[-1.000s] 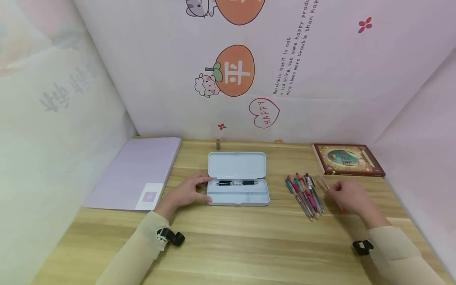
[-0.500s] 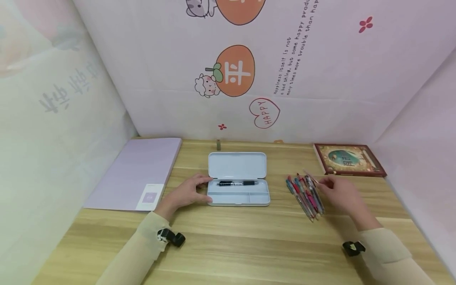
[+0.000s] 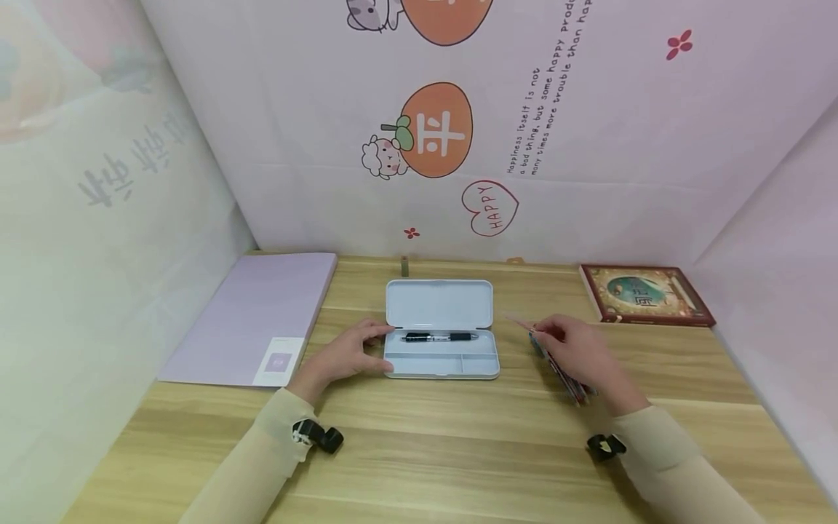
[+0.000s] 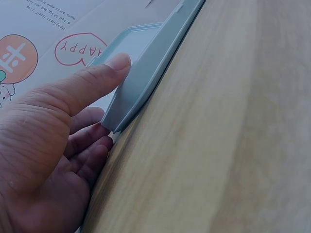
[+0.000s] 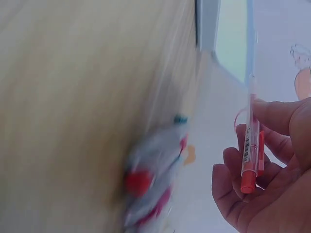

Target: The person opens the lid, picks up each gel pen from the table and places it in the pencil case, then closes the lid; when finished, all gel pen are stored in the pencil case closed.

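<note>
A pale blue pencil case (image 3: 422, 364) lies with its lid raised, a black pen (image 3: 439, 337) in its long back compartment. My left hand (image 3: 345, 353) holds the left end of the case, thumb at the front corner and fingers by the hinge side. In the left wrist view the thumb (image 4: 99, 77) presses the rim. My right hand (image 3: 579, 354) pinches a clear pen with a red end and clip (image 5: 249, 150), its other end pointing toward the case. Below that hand lies a bunch of several pens (image 3: 571, 384), partly hidden by it in the head view.
A lilac folder (image 3: 262, 306) with a white label lies at the left. At the back right is a thick illustrated book (image 3: 644, 295). A small greenish block (image 3: 404, 266) stands behind the case, near the printed back wall (image 3: 294, 167).
My right hand has carried the pen leftward from beside the book, across the bunch of pens and toward the case. The left hand has stayed at the case's end.
</note>
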`<state>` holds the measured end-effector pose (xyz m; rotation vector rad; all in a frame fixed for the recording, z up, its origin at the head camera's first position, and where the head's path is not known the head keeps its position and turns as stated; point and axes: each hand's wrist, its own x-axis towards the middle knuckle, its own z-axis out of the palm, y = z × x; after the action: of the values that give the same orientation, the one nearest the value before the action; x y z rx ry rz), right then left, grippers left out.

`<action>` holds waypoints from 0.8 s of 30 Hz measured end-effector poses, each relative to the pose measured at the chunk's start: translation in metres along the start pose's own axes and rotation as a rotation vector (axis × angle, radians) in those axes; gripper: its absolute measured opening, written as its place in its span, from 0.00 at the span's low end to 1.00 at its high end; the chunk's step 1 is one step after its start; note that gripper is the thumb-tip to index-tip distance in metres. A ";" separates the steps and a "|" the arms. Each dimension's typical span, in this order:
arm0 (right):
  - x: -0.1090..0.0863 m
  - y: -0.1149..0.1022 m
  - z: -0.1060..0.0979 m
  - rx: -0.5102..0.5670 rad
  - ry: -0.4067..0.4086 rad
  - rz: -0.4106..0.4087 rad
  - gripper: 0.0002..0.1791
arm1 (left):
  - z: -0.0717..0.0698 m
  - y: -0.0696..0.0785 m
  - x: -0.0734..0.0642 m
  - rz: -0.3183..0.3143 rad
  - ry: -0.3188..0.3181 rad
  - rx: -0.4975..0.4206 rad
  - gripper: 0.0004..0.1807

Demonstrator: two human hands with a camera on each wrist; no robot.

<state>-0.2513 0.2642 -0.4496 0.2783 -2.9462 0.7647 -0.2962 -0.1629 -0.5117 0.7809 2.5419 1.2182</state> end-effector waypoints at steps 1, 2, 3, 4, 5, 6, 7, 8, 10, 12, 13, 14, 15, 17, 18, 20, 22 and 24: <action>0.002 -0.004 0.003 -0.003 0.002 -0.007 0.13 | 0.000 0.000 0.000 -0.002 -0.001 0.004 0.46; 0.004 -0.008 0.005 -0.004 0.002 -0.013 0.13 | 0.000 0.000 0.000 -0.005 -0.002 0.004 0.46; 0.006 -0.013 0.008 0.000 -0.003 -0.018 0.12 | 0.000 0.000 0.000 -0.008 -0.003 0.003 0.46; 0.008 -0.017 0.010 0.007 -0.008 -0.020 0.11 | 0.000 0.000 -0.001 -0.012 -0.004 0.002 0.46; 0.009 -0.021 0.012 0.008 -0.010 -0.027 0.11 | 0.000 0.000 -0.001 -0.014 -0.004 -0.002 0.46; 0.011 -0.024 0.014 0.013 -0.013 -0.031 0.11 | 0.000 0.001 -0.001 -0.016 -0.004 -0.007 0.46; 0.013 -0.028 0.016 0.022 -0.016 -0.038 0.10 | 0.000 0.002 -0.001 -0.017 -0.004 -0.009 0.46; 0.014 -0.031 0.019 0.032 -0.018 -0.043 0.09 | 0.000 0.002 -0.001 -0.019 -0.004 -0.013 0.45; 0.017 -0.038 0.023 0.051 -0.020 -0.052 0.08 | -0.001 0.004 -0.001 -0.019 -0.002 -0.019 0.45; 0.019 -0.043 0.026 0.072 -0.027 -0.059 0.06 | -0.001 0.004 -0.001 -0.022 -0.004 -0.014 0.45; 0.020 -0.046 0.028 0.084 -0.031 -0.063 0.06 | -0.001 0.004 -0.001 -0.023 -0.006 -0.010 0.45; 0.021 -0.048 0.030 0.092 -0.033 -0.067 0.05 | -0.001 0.004 0.000 -0.026 -0.008 -0.008 0.46; 0.021 -0.051 0.031 0.097 -0.036 -0.073 0.05 | -0.001 0.004 0.000 -0.025 -0.008 -0.010 0.46; 0.023 -0.055 0.035 0.109 -0.047 -0.086 0.05 | -0.001 0.004 0.000 -0.028 -0.012 -0.008 0.46; 0.023 -0.057 0.036 0.114 -0.053 -0.093 0.05 | -0.001 0.004 0.000 -0.027 -0.012 -0.012 0.46; 0.024 -0.060 0.039 0.121 -0.063 -0.107 0.04 | -0.001 0.004 0.000 -0.027 -0.013 -0.016 0.46; 0.026 -0.064 0.043 0.119 -0.067 -0.118 0.04 | -0.002 0.004 0.000 -0.026 -0.015 -0.011 0.46; 0.027 -0.067 0.046 0.113 -0.073 -0.137 0.04 | -0.003 0.004 0.000 -0.024 -0.013 -0.009 0.46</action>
<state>-0.2661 0.1798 -0.4543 0.5205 -2.9173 0.9214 -0.2955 -0.1627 -0.5071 0.7514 2.5259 1.2123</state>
